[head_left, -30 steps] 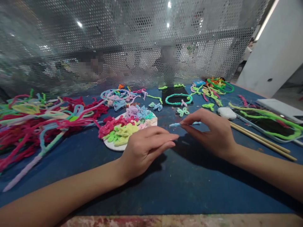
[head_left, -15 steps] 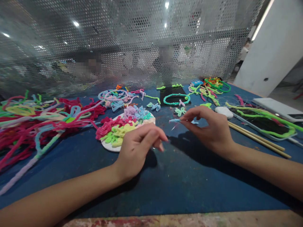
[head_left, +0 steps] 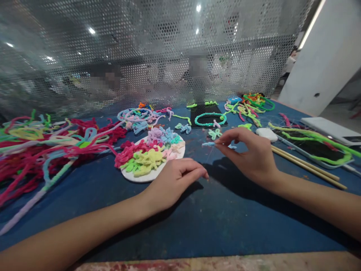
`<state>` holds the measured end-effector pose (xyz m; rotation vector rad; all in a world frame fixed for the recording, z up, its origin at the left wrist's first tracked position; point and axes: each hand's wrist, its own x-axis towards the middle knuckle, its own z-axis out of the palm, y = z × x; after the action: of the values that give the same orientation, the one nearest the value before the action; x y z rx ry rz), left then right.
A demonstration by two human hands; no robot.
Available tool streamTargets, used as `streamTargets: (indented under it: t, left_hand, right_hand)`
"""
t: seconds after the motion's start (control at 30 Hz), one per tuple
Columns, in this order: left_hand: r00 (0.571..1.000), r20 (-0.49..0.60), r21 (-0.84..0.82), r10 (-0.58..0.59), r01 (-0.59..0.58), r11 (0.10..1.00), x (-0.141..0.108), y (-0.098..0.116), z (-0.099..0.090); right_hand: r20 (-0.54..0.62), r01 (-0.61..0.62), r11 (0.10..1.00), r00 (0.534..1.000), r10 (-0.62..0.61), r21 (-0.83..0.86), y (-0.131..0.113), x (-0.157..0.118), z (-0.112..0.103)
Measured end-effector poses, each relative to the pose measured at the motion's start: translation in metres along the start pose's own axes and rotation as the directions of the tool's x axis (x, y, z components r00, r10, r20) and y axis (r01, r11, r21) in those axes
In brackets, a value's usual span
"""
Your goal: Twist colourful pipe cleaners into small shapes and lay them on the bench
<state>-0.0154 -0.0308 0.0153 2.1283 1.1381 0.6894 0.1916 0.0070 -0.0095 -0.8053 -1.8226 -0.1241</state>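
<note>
My right hand pinches a short light-blue pipe cleaner piece between thumb and fingertips, just above the table. My left hand is closed, thumb against the fingers, low over the table to the left; whatever it may hold is too small to make out. Behind its wrist lies a white round board, covered with pipe cleaner flowers in pink, yellow, green, lilac and blue. A mint pipe cleaner flower and a blue-green one lie beyond my hands.
Tangled pipe cleaners spread across the left. A turquoise ring rests on a black sheet. To the right are wooden sticks, a white case and a phone under green pipe cleaners. A perforated metal screen rises behind.
My left hand has moved slightly right and lower, its fingers drawing together, uncovering more of the board. My right hand stays nearly still with the blue piece.
</note>
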Motion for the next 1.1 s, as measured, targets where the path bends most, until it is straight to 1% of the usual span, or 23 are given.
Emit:
streamTargets:
  t: [0.03,0.07,0.13,0.17,0.2,0.23,0.3,0.33,0.4,0.47,0.53,0.6,0.67,0.73,0.77,0.83,0.9,0.93,0.97,1.03,1.07,1.1]
  left_hand:
    - [0.994,-0.007,0.073,0.105,-0.105,0.992,-0.002,0.0,-0.001]
    - [0.976,-0.009,0.137,0.218,-0.214,0.967,-0.004,0.001,-0.001]
    - [0.913,0.011,0.208,0.408,-0.401,0.892,-0.007,0.0,-0.002]
    - [0.884,0.031,0.202,0.467,-0.464,0.863,-0.008,0.0,-0.002]
    - [0.867,0.055,0.164,0.495,-0.497,0.852,-0.008,0.0,-0.001]
    - [0.864,0.073,0.103,0.498,-0.503,0.858,-0.009,0.001,-0.001]
    - [0.894,0.056,-0.034,0.444,-0.443,0.896,-0.009,0.002,0.002]
    - [0.917,0.024,-0.089,0.399,-0.395,0.914,-0.009,0.002,0.003]
    - [0.954,-0.078,-0.16,0.291,-0.3,0.94,-0.008,0.003,0.006]
    - [0.97,-0.176,-0.207,0.166,-0.202,0.957,-0.007,0.002,0.007]
    - [0.972,-0.232,-0.268,0.031,-0.095,0.959,-0.005,0.0,0.008]
    - [0.967,-0.234,-0.365,-0.099,0.007,0.931,-0.003,-0.004,0.01]
    - [0.961,-0.187,-0.484,-0.203,0.09,0.87,-0.001,-0.007,0.011]
    - [0.955,-0.122,-0.57,-0.269,0.155,0.807,0.0,-0.009,0.013]
    - [0.953,-0.089,-0.588,-0.29,0.185,0.788,0.001,-0.01,0.013]
    - [0.95,-0.02,-0.554,-0.312,0.249,0.794,0.001,-0.011,0.014]
    - [0.953,0.026,-0.428,-0.303,0.285,0.858,0.0,-0.01,0.013]
    - [0.962,0.034,-0.337,-0.272,0.267,0.903,0.0,-0.009,0.012]
    - [0.975,0.033,-0.24,-0.221,0.222,0.945,-0.001,-0.008,0.012]
    - [0.998,0.035,-0.071,-0.061,0.064,0.995,-0.003,-0.004,0.01]
    - [0.998,0.046,-0.01,0.035,-0.034,0.999,-0.004,-0.003,0.009]
    - [0.99,0.057,0.037,0.13,-0.133,0.99,-0.005,-0.002,0.009]
  right_hand:
    - [0.005,-0.006,1.0,1.0,0.006,-0.001,0.0,0.0,0.0]
    - [0.012,-0.012,1.0,1.0,0.012,0.0,0.001,0.0,0.0]
    - [0.024,-0.011,1.0,1.0,0.01,0.01,0.002,0.0,0.0]
    - [0.026,-0.008,1.0,1.0,0.008,0.015,0.002,0.0,0.0]
    - [0.026,-0.007,1.0,1.0,0.007,0.017,0.002,0.0,0.0]
    - [0.025,-0.009,1.0,1.0,0.008,0.017,0.002,0.0,0.0]
    - [0.021,-0.019,1.0,1.0,0.019,0.018,0.002,0.0,0.0]
    - [0.02,-0.027,0.999,0.999,0.026,0.02,0.002,0.0,0.0]
    - [0.021,-0.042,0.999,0.999,0.042,0.032,0.002,0.0,0.001]
    - [0.017,-0.061,0.997,0.998,0.06,0.049,0.001,0.0,0.0]
    - [0.018,-0.074,0.995,0.997,0.073,0.06,0.001,0.001,0.0]
    - [0.023,-0.076,0.995,0.997,0.074,0.065,0.001,0.001,0.0]
    - [0.026,-0.074,0.995,0.997,0.073,0.062,0.001,0.001,0.0]
    - [0.028,-0.076,0.996,0.997,0.075,0.052,0.001,0.001,0.0]
    - [0.03,-0.077,0.996,0.997,0.076,0.046,0.001,0.001,0.0]
    - [0.028,-0.076,0.996,0.997,0.075,0.039,0.001,0.001,0.001]
    - [0.021,-0.071,0.997,0.997,0.07,0.038,0.001,0.001,0.001]
    - [0.017,-0.07,0.997,0.997,0.069,0.04,0.001,0.001,0.001]
    - [0.017,-0.07,0.997,0.997,0.069,0.044,0.001,0.0,0.001]
    - [0.02,-0.075,0.996,0.997,0.074,0.053,0.001,0.0,0.001]
    - [0.021,-0.078,0.995,0.997,0.077,0.059,0.001,0.0,0.0]
    - [0.026,-0.084,0.994,0.996,0.083,0.068,0.001,0.001,0.0]
